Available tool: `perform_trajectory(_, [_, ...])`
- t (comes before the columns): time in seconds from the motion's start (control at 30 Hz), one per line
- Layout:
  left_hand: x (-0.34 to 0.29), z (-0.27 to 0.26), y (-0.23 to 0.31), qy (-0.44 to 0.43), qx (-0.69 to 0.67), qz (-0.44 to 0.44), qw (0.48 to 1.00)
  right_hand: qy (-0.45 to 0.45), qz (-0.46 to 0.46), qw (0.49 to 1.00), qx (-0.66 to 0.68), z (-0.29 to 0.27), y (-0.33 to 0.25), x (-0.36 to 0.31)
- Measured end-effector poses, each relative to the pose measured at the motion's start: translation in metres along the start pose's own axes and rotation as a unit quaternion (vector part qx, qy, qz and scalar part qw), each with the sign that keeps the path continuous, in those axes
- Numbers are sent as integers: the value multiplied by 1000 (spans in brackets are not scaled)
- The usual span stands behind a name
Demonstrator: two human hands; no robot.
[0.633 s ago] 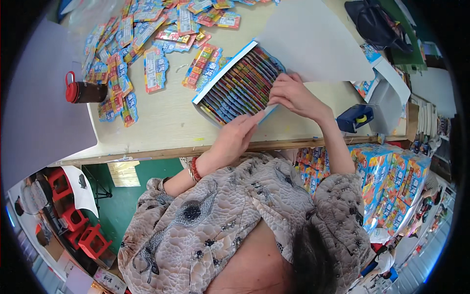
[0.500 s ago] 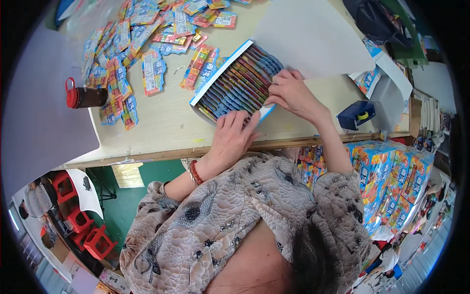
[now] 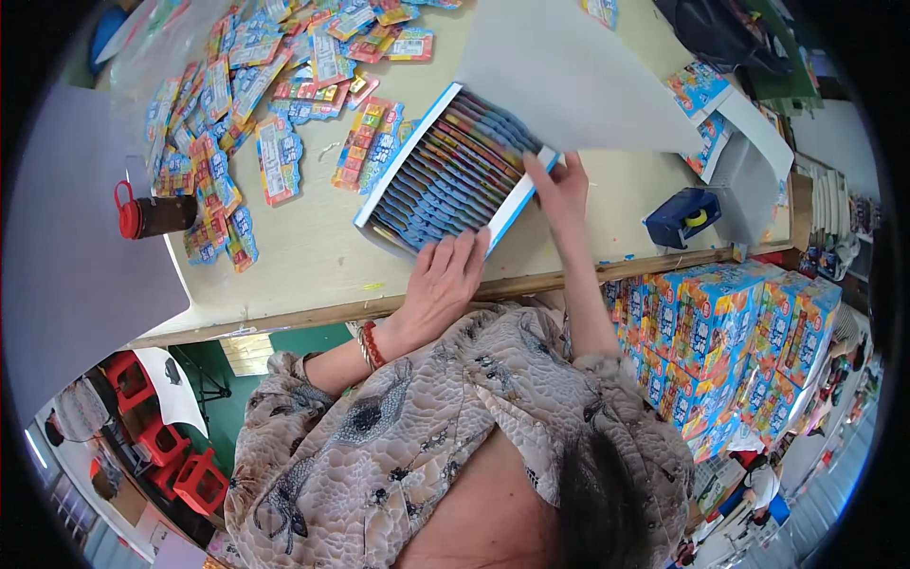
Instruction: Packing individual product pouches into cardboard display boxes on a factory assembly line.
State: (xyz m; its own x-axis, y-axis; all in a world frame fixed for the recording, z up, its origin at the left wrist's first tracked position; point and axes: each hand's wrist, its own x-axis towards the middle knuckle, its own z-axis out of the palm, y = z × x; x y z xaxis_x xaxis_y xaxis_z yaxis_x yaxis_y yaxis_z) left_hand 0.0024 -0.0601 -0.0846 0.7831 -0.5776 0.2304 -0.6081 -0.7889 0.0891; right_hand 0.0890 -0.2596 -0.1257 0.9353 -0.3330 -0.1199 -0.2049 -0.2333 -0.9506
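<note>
A blue-and-white cardboard box sits tilted on the table with its white lid folded back. Upright candy packets fill it in tight rows. My left hand lies over the box's near edge, fingers curled at the front ends of the packets. At the right-hand corner, my right hand grips the wall, its thumb or a finger against the rim and the other fingers bent. Their undersides are hidden.
Loose candy packets are heaped at the far left, by a dark bottle with a red cap. A blue tape dispenser and another open box stand right. Stacked packed boxes are below the table edge.
My right hand has moved from above the packets to the box's right corner. More of the box's near wall shows. My left hand stays at the near edge.
</note>
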Motion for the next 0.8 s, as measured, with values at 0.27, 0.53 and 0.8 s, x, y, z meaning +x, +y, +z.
perform_trajectory(0.27, [74,7,3,6,-88,6,996,-58,-152,985,-65,9,-1,110])
perform_trajectory(0.53, [119,40,-127,210,-453,-237,834,-176,-76,969,155,6,10,136])
perform_trajectory(0.8, [129,82,-175,211,-626,-82,746,-235,-172,955,52,-22,-11,104])
